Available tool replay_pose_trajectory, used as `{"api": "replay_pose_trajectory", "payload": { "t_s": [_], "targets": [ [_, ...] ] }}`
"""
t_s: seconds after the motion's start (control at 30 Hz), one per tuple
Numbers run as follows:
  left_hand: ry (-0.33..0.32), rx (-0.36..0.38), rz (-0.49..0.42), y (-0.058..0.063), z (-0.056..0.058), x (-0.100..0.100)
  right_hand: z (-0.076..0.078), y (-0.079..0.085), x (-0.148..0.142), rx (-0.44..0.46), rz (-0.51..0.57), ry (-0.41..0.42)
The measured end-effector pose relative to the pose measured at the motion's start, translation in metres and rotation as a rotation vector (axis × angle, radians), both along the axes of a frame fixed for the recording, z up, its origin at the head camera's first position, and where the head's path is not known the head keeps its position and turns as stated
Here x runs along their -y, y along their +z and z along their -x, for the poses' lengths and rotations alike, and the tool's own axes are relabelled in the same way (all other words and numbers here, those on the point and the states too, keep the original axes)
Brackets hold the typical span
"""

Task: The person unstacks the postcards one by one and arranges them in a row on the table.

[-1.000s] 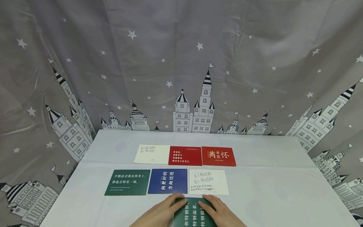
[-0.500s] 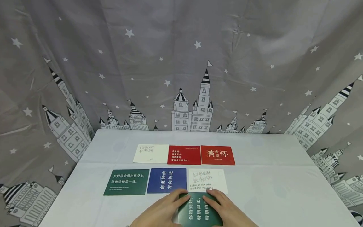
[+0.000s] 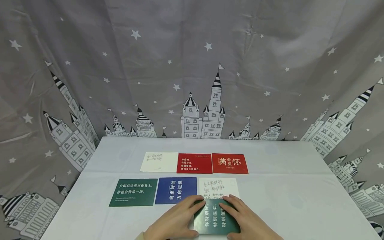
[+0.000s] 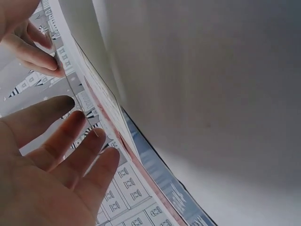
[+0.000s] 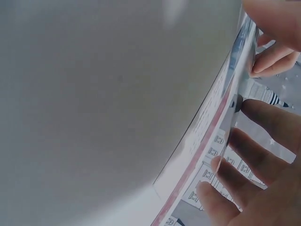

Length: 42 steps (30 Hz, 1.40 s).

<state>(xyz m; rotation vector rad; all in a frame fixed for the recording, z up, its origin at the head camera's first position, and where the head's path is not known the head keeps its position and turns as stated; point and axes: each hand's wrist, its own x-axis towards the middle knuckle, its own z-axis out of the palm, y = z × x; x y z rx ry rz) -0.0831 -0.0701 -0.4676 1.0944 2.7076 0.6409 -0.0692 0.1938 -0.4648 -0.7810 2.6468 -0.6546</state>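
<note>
A green card (image 3: 214, 224) with white lettering lies between my two hands near the table's front, in the head view. My left hand (image 3: 177, 218) holds its left side, thumb at the near corner and fingers at the far edge. On the opposite side my right hand (image 3: 248, 220) grips it the same way. Just beyond, a white handwritten card (image 3: 220, 185) is partly covered at its near edge by the green card and fingers. Both wrist views show the held card edge-on as a thin line, with the fingertips of the left hand (image 4: 61, 174) and right hand (image 5: 263, 183) against it.
Left of the white card lie a blue card (image 3: 176, 190) and another green card (image 3: 133, 192). Behind them is a row with a white card (image 3: 159, 162), a red card (image 3: 194, 164) and a second red card (image 3: 230, 164). A grey castle-print curtain (image 3: 150, 73) backs the white table (image 3: 288, 186).
Both hands have moved forward and slightly right with the green card, whose far edge now overlaps the view of the white handwritten card. The other cards keep their places.
</note>
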Motion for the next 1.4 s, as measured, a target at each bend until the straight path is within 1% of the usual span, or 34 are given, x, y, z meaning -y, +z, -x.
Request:
{"api": "replay_pose_trajectory", "payload": {
  "t_s": [0.17,0.33,0.43,0.57,0.7,0.83,1.1,1.2,1.4],
  "targets": [
    [-0.046,-0.110,0.014,-0.001,0.006,-0.007,0.004,0.002,-0.007,-0.004,-0.030,-0.020],
    [-0.050,-0.179,0.034,-0.002,0.011,-0.015,0.008,0.003,-0.015,-0.019,-0.057,-0.038],
    [-0.053,-0.204,0.046,-0.002,0.015,-0.020,0.010,0.003,-0.020,-0.028,-0.064,-0.046],
    [-0.056,-0.221,0.054,-0.001,0.019,-0.026,0.013,0.003,-0.025,-0.079,-0.067,-0.047],
    [-0.064,-0.240,0.043,-0.002,0.024,-0.031,0.015,0.002,-0.030,-0.135,-0.060,-0.043],
    [-0.068,-0.243,0.047,-0.004,0.029,-0.036,0.016,0.002,-0.034,-0.174,-0.052,-0.044],
    [-0.067,-0.236,0.086,-0.003,0.034,-0.049,0.020,0.000,-0.043,-0.166,-0.062,-0.073],
    [-0.073,-0.234,0.093,-0.002,0.037,-0.055,0.022,-0.001,-0.047,-0.171,-0.061,-0.083],
    [-0.072,-0.227,0.098,-0.001,0.041,-0.068,0.025,-0.001,-0.056,-0.154,-0.061,-0.114]
  ]
}}
